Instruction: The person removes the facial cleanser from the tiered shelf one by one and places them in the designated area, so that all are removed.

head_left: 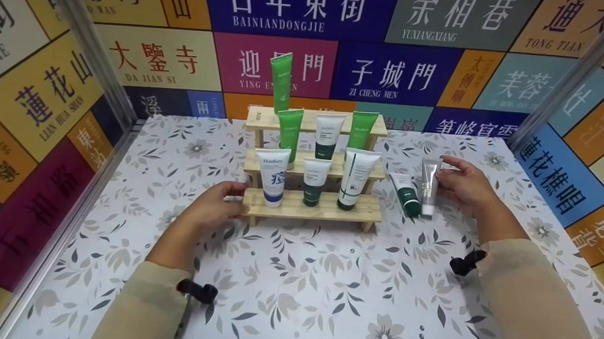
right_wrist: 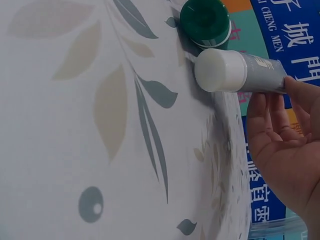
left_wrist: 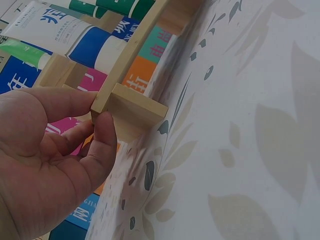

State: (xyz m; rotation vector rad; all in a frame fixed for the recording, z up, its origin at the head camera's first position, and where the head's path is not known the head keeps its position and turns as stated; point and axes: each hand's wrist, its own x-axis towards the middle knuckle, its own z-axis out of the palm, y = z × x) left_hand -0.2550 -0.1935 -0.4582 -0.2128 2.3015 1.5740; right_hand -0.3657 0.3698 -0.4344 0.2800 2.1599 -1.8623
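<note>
My left hand pinches the left end of the bottom step of a wooden tiered stand between thumb and forefinger; the left wrist view shows the step's edge between them. On the right, my right hand holds a silver-grey tube with a white cap. Just left of it on the table is a white and dark green tube, cap toward me. The stand's bottom step carries a white and blue tube, a small white and green tube and a larger white tube.
Higher on the stand are green tubes, one at the back left, one in front of it and one at right, with a white and green tube between. Colourful printed panels enclose the floral-covered table.
</note>
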